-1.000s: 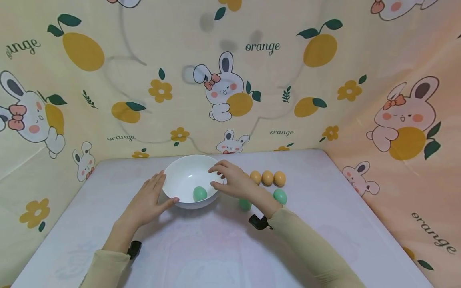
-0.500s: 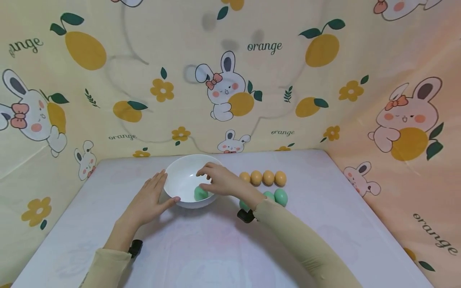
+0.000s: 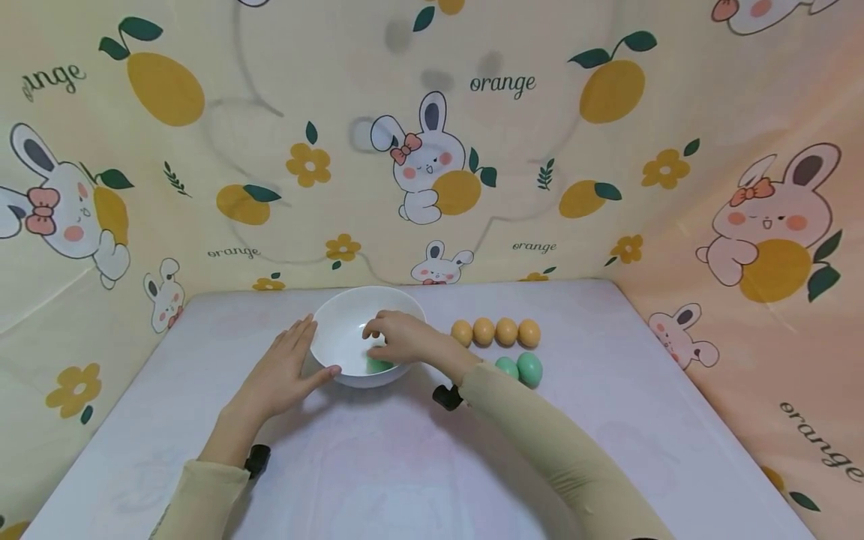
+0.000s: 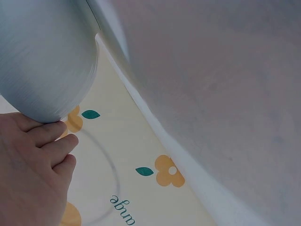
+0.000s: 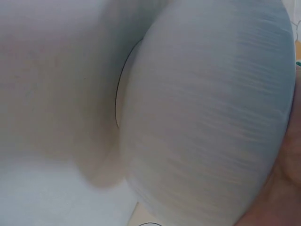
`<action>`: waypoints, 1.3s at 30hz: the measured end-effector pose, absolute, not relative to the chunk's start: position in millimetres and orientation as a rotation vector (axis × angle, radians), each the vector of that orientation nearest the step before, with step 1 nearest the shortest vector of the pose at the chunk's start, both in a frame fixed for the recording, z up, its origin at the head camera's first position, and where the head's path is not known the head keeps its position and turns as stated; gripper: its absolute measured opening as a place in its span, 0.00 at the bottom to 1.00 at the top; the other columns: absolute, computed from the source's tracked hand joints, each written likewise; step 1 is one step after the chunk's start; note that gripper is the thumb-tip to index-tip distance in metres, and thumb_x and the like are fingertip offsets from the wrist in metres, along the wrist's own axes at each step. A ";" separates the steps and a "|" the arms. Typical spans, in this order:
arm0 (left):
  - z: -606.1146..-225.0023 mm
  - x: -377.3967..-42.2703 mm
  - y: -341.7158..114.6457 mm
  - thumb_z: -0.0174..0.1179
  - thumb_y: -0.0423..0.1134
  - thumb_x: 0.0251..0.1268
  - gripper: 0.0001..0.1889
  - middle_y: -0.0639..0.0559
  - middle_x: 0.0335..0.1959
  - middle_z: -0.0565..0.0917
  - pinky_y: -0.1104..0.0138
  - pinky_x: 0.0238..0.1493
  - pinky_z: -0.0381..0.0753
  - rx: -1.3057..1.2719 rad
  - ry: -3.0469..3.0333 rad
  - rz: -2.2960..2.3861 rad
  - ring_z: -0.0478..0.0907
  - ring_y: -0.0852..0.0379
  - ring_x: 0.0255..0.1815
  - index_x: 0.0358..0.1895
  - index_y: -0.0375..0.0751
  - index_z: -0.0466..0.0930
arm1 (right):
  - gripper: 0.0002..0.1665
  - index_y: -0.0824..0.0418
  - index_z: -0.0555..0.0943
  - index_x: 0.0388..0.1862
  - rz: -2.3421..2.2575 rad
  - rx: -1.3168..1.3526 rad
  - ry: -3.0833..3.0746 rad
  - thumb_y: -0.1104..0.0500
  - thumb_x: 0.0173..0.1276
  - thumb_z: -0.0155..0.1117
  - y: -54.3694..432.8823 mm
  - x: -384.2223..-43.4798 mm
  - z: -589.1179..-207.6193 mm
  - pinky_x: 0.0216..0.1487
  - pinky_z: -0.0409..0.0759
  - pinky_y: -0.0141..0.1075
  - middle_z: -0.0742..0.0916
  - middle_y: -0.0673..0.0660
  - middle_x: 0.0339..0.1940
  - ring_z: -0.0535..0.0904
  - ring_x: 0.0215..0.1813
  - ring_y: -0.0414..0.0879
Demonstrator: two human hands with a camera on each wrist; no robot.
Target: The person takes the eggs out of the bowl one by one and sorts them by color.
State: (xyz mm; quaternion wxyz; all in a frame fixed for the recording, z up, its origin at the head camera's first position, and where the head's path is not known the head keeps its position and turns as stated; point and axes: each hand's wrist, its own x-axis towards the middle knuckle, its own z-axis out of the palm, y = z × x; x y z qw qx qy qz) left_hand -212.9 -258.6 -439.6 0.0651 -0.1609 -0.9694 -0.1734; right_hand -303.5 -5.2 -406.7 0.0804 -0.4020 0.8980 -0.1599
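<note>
A white bowl [image 3: 328,330] stands on the table, with a green egg [image 3: 379,366] inside it, partly hidden by a hand. My left hand [image 3: 280,377] rests against the bowl's near left side, fingers extended along the wall and thumb at the front rim. In the left wrist view, its fingertips touch the bowl's outer wall [image 4: 42,61]. My right hand [image 3: 400,337] reaches over the right rim into the bowl, fingers bent and thumb overlapping the egg; white bowl shows between index finger and thumb. The right wrist view is mostly filled by the bowl's outside [image 5: 202,113].
Right of the bowl, several orange eggs [image 3: 506,331] stand in a row. In front of them are two visible green eggs [image 3: 529,370], near the right sleeve [image 3: 540,427]. A patterned cloth backdrop [image 3: 304,225] rises behind the table [image 3: 378,465].
My right hand has moved left and down from the bowl's right rim into the bowl, now covering part of the green egg. The right forearm now hides another green egg. The left hand stays put.
</note>
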 end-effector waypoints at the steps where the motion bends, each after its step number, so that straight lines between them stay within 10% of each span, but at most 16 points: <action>1: -439.5 -213.1 -258.6 0.56 0.70 0.71 0.56 0.31 0.83 0.53 0.42 0.83 0.47 -0.484 -2.926 -0.521 0.48 0.32 0.84 0.81 0.25 0.49 | 0.19 0.55 0.86 0.60 -0.459 -1.200 2.683 0.52 0.74 0.70 -6.2 -304.1 -407.0 0.49 0.81 0.33 0.85 0.53 0.51 0.79 0.45 0.43; 39: -438.3 -213.0 -256.8 0.55 0.71 0.71 0.56 0.30 0.83 0.53 0.41 0.83 0.48 -0.467 -2.939 -0.495 0.50 0.31 0.83 0.81 0.24 0.50 | 0.17 0.55 0.88 0.58 -0.552 -1.196 2.669 0.54 0.72 0.71 -5.4 -305.1 -411.9 0.48 0.79 0.29 0.84 0.52 0.50 0.78 0.45 0.41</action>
